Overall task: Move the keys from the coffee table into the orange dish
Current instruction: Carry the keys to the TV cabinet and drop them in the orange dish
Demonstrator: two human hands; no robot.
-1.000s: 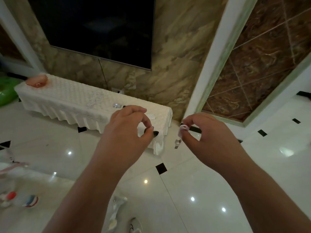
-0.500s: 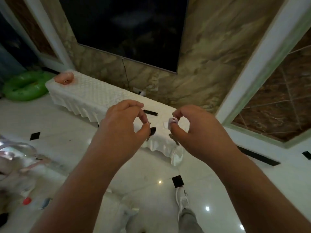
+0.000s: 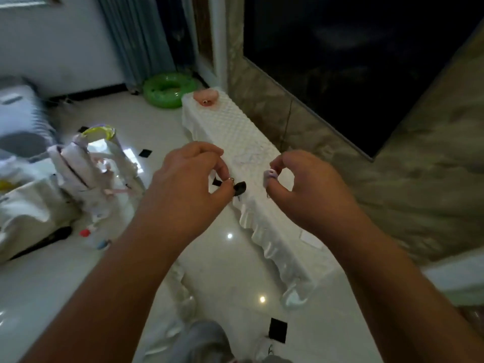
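My left hand (image 3: 193,179) pinches a black-headed key (image 3: 239,188) by its small ring, held in the air over the near half of a long white-covered cabinet (image 3: 235,132). My right hand (image 3: 303,187) pinches a second key with a pale lilac cap (image 3: 269,176), whose blade hangs down behind my thumb. The orange dish (image 3: 206,96) sits at the cabinet's far end, well beyond both hands. Both keys are about level with each other, a short gap apart.
A dark TV screen (image 3: 366,61) hangs on the marble wall to the right. A green inflatable ring (image 3: 169,90) lies on the floor past the cabinet. White bags and clutter (image 3: 86,166) crowd the left floor. Glossy white tiles (image 3: 230,260) run alongside the cabinet.
The view has swung left, so the cabinet now runs away from me lengthwise and the dish sits ahead. Both hands keep their pinch on the keys at about the same spacing.
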